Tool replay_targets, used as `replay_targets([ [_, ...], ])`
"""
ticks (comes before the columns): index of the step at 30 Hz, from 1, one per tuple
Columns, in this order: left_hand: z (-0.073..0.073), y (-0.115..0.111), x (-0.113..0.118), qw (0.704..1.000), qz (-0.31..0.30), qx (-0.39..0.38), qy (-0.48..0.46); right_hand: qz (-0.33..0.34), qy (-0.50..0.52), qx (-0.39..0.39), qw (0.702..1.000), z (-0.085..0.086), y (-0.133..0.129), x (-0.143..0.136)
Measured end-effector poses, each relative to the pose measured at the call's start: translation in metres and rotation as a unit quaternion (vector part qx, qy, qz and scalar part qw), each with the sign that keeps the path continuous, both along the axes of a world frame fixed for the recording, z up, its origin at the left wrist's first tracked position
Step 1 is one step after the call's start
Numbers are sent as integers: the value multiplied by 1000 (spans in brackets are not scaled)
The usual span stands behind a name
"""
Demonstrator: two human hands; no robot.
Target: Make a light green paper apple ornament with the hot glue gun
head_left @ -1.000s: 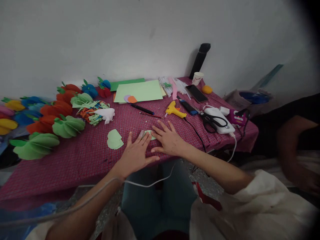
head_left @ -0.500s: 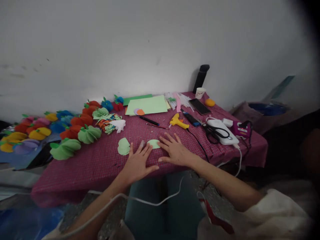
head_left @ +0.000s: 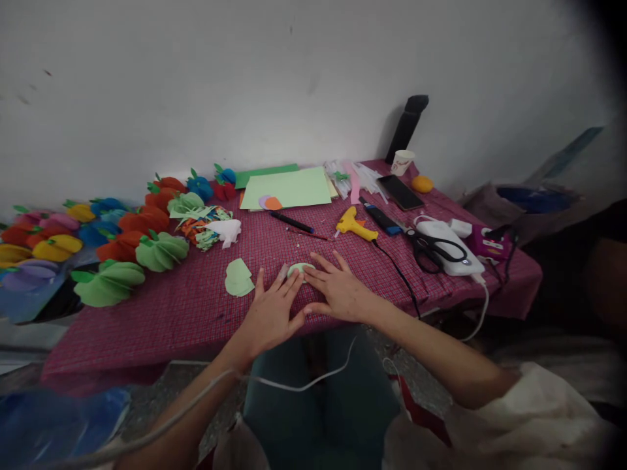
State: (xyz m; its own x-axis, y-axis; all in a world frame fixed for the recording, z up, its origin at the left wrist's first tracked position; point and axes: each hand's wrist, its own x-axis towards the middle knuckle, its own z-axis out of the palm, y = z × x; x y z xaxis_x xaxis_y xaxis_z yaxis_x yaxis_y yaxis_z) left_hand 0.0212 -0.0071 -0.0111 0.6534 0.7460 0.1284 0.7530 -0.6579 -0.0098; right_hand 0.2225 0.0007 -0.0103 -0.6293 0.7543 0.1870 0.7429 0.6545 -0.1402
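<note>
Both hands lie palm down over a pale green paper piece (head_left: pixel 297 268) on the table. My left hand (head_left: pixel 272 310) has its fingers spread, with fingertips on the paper's left and near side. From the right, my right hand (head_left: pixel 340 290) presses its fingertips on the same paper, fingers stretched and apart. The two thumbs meet or nearly meet below it. Part of the paper is hidden under the fingers. Left of my left hand rest loose pale green paper cutouts (head_left: pixel 238 279), overlapping one another.
Colourful paper pumpkins (head_left: pixel 108 282) crowd the left side, beside paper scraps (head_left: pixel 206 228). Behind are green paper sheets (head_left: pixel 289 188) and a black pen (head_left: pixel 292 222). To the right lie a yellow glue gun (head_left: pixel 356 226), black scissors (head_left: pixel 434 249), a phone (head_left: pixel 400 192) and a white power bank (head_left: pixel 453 251).
My hands have come closer together over the pale green paper, and the thumbs now almost touch. The camera view has shifted slightly.
</note>
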Motion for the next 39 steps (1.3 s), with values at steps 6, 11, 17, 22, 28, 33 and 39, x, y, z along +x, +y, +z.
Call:
replay_targets([
  [6,0,-1,0,1000,0,-23,-18,4,-9,-8,1000,4,0,-1],
  [11,-1,-1,-1,999,11,-36,-18,-5,-8,-16,1000,-2,-5,-1],
  [17,5,0,-4,998,4,-62,-32,2,3,-48,999,4,-5,5],
  [22,9,15,3,998,28,-40,-48,-15,31,-61,998,15,3,3],
  [28,-6,25,7,999,30,-17,-28,-15,12,-67,998,5,11,-1],
  [33,-9,25,3,1000,13,5,-20,-19,-4,-63,998,7,7,1],
  [39,-7,21,5,1000,10,18,-12,-1,7,-73,997,14,3,5],
])
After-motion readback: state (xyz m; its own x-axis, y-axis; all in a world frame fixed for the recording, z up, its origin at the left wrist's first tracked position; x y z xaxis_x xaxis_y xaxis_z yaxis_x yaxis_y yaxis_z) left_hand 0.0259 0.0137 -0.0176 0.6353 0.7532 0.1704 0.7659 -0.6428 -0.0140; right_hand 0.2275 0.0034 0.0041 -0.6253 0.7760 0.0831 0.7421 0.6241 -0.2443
